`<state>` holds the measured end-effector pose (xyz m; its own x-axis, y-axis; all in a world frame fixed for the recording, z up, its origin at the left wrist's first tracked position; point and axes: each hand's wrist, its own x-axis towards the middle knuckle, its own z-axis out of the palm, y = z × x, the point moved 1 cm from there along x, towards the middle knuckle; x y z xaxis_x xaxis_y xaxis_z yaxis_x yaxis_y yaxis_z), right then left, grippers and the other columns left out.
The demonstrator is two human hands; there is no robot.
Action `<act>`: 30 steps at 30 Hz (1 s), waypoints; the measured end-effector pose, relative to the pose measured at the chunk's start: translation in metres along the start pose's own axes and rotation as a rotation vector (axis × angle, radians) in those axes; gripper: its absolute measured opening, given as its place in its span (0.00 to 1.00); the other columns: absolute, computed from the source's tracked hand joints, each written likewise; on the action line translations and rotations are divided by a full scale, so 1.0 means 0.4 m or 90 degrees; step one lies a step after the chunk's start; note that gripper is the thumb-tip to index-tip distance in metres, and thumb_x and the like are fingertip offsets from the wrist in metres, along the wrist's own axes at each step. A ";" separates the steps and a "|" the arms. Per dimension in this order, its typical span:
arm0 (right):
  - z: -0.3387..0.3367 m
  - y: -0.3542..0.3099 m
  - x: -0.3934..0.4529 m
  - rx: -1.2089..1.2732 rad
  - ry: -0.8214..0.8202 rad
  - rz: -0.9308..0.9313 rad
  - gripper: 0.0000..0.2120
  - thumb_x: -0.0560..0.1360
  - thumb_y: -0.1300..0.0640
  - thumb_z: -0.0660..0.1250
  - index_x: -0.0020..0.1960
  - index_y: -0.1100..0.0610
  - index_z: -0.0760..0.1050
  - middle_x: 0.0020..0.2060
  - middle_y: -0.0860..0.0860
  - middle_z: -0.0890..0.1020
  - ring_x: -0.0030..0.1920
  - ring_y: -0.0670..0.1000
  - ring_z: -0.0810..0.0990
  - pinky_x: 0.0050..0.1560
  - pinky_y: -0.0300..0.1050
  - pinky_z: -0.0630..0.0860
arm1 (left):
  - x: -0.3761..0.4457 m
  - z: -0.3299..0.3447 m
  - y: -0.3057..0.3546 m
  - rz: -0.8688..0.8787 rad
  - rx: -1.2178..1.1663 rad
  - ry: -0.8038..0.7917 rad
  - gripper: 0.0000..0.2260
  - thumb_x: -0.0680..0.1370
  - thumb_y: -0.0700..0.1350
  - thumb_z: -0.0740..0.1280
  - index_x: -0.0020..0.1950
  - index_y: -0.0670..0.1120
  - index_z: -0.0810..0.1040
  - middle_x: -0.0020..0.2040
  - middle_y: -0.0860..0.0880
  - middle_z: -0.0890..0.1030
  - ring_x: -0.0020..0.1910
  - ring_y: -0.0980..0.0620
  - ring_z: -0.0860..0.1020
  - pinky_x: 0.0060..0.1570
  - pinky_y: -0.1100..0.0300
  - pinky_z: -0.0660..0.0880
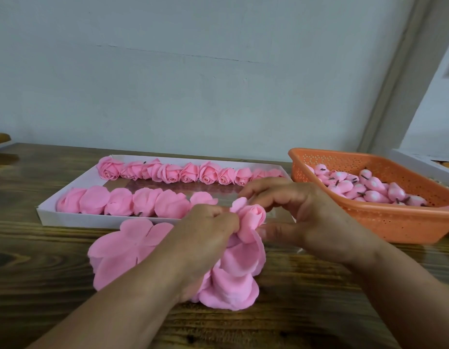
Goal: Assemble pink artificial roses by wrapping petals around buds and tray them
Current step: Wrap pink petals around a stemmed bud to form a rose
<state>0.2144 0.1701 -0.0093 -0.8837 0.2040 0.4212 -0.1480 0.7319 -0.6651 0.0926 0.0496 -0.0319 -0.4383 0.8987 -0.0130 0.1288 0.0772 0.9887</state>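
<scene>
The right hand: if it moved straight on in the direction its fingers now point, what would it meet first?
The right hand points leftward, so it would probably first meet the rose between both hands, which its fingers seem already to touch, then the left hand just behind. Depth is hard to judge.

Left hand (205,238): bare; no glove, ring or band is seen.
Right hand (301,217): bare; short nails are noted.
Forearms: both uncovered; no sleeve is seen in view.

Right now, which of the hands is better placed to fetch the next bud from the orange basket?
Right. The right hand is beside the orange basket of buds; the left hand grips the rose farther away.
</scene>
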 end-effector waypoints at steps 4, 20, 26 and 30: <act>-0.001 0.006 0.000 0.046 -0.034 0.016 0.10 0.65 0.63 0.73 0.46 0.59 0.81 0.53 0.48 0.80 0.56 0.52 0.78 0.58 0.61 0.72 | 0.000 0.003 0.000 -0.009 -0.025 -0.039 0.07 0.70 0.44 0.64 0.37 0.43 0.80 0.39 0.41 0.79 0.43 0.45 0.77 0.47 0.49 0.71; 0.007 0.047 0.005 0.182 0.112 0.042 0.10 0.65 0.57 0.74 0.46 0.57 0.81 0.44 0.66 0.81 0.41 0.64 0.78 0.48 0.67 0.75 | 0.017 -0.001 -0.016 0.031 -0.108 0.134 0.11 0.78 0.46 0.65 0.39 0.49 0.85 0.42 0.45 0.85 0.49 0.43 0.82 0.47 0.50 0.80; 0.005 0.019 0.005 0.032 0.084 -0.006 0.08 0.67 0.61 0.72 0.46 0.57 0.80 0.48 0.52 0.81 0.47 0.59 0.79 0.46 0.63 0.75 | 0.009 0.010 -0.012 0.029 -0.114 0.135 0.08 0.78 0.43 0.66 0.44 0.47 0.85 0.41 0.47 0.86 0.47 0.45 0.83 0.48 0.49 0.80; 0.006 0.011 0.003 0.066 0.047 0.024 0.09 0.67 0.64 0.73 0.47 0.61 0.80 0.56 0.51 0.79 0.55 0.53 0.78 0.52 0.60 0.75 | 0.006 0.012 -0.007 0.016 -0.123 0.098 0.04 0.76 0.42 0.69 0.49 0.48 0.82 0.44 0.44 0.85 0.50 0.42 0.83 0.55 0.42 0.77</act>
<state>0.2117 0.1720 -0.0134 -0.8548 0.2798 0.4370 -0.1644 0.6528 -0.7395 0.0955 0.0535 -0.0352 -0.5692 0.8219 0.0207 -0.0241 -0.0419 0.9988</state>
